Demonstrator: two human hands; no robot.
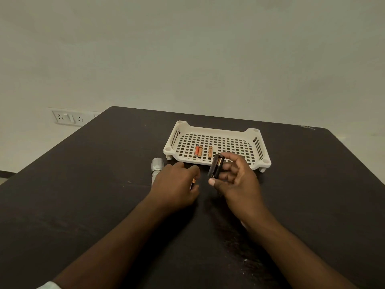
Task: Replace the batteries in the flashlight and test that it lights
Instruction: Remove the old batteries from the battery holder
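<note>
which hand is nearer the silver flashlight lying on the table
Left. The left hand, pinching a battery, covers the rear of the flashlight. The right hand, holding the black battery holder, is farther to its right, by the tray.

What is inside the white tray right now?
The white tray holds three small orange batteries lying near its front left, two touching and one apart. The right hand, gripping the black battery holder, covers part of the tray's front edge.

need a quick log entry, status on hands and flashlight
Right hand grips battery holder. Left hand pinches a battery. Flashlight on table, three batteries in tray. Nothing in the way.
</note>
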